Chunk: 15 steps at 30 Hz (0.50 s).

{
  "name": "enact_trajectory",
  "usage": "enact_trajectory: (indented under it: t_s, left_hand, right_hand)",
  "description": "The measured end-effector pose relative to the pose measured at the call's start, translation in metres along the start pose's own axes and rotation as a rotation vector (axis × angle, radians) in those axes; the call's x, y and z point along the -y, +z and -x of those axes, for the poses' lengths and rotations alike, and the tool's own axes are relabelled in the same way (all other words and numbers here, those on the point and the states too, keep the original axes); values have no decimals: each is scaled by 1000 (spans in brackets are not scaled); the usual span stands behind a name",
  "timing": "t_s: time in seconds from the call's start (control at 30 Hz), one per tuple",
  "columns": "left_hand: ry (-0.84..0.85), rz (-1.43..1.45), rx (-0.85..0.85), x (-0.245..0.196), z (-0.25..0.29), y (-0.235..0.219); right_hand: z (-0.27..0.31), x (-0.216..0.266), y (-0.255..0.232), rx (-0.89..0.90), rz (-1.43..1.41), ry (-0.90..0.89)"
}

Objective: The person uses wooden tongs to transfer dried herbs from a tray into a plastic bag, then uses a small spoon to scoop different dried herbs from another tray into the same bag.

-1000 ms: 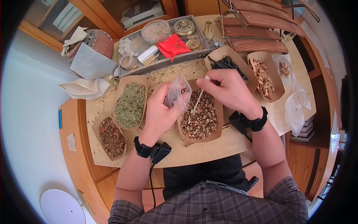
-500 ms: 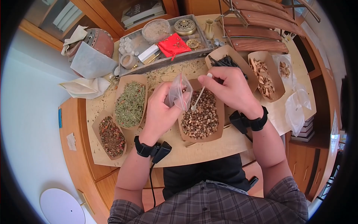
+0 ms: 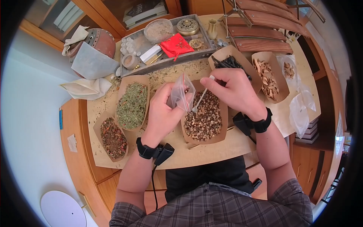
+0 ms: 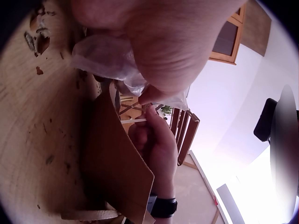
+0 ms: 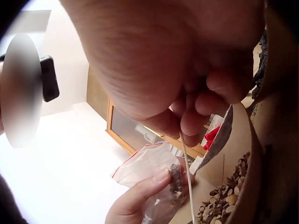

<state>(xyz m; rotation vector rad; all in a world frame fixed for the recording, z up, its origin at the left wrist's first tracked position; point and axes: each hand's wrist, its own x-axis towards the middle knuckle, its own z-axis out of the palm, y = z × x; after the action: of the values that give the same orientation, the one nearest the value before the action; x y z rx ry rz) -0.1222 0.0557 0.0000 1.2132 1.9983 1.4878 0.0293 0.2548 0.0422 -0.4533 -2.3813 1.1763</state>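
Note:
My left hand (image 3: 163, 115) holds a small clear zip bag (image 3: 181, 94) with a red line along its mouth. In the right wrist view, some dark pieces (image 5: 175, 179) show inside the bag, beside the thumb. A thin white spoon (image 3: 201, 98) is pinched between thumb and fingers of my right hand (image 3: 236, 92). It slants down to the left, its small bowl over the chopped brown pieces (image 3: 204, 123) in a cardboard tray (image 3: 224, 123). The bag's mouth faces the spoon, close to its bowl. In the left wrist view, the tray's side wall hides the pieces.
Cardboard trays hold green herb (image 3: 131, 106) and a reddish mix (image 3: 113, 139) at left, dark sticks (image 3: 228, 63) and pale slices (image 3: 266, 81) at right. Behind stands a grey wooden tray (image 3: 166, 62) with a red pouch (image 3: 176, 46). A folded slatted wooden piece (image 3: 261, 32) lies back right.
The spoon's bowl has lifted slightly and shifted a little among the chopped pieces. The tray under it has slid slightly right. My left hand and the bag have barely moved.

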Motion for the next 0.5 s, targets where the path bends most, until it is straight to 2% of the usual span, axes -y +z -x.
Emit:
enact_trajectory:
  t_s: [0.5]
  left_hand:
    - [9, -13, 6, 1, -1, 0]
  right_hand:
    - [1, -4, 1, 36, 16, -48]
